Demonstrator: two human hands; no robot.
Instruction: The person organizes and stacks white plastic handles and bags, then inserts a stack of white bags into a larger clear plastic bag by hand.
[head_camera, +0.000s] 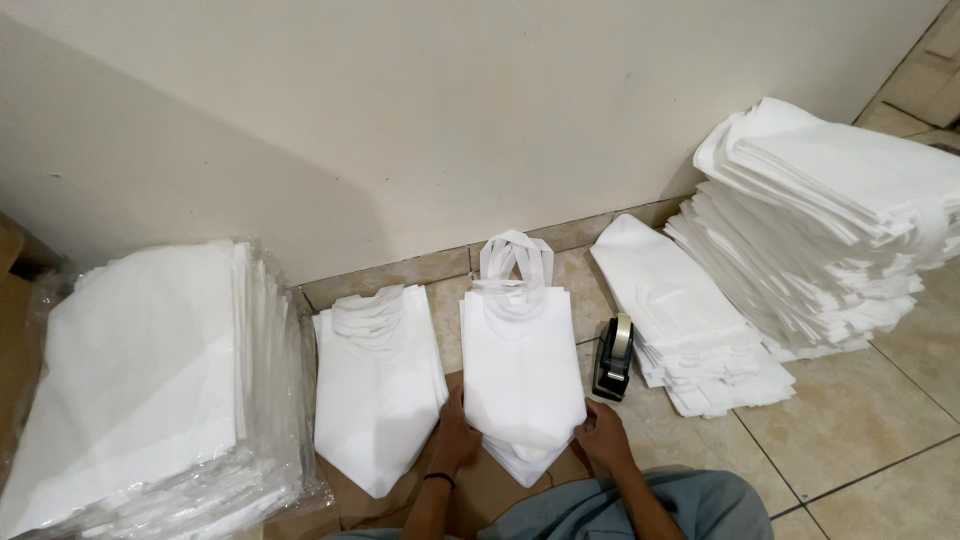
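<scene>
Both forearms reach forward from bottom edge, converging slightly. Left hand (454, 438) low at centre, fingers curled in closed grip, dark band on wrist. Right hand (604, 436) level with it, just apart, knuckles up, fingers bent in closed grip. Forearms bare.

The flat folded fabric bags with loop handles (522, 370) are plain white with no print, as are the neighbouring pointed stack of bags (375, 395), the plastic-wrapped bundle (150, 380) and the tall heap at the right (830, 220). The tape dispenser (613, 360) is black with a pale roll. The wall (400, 110) is cream; the floor tiles (860, 420) are beige with dark grout lines. The trousers (660, 510) are grey-blue.
</scene>
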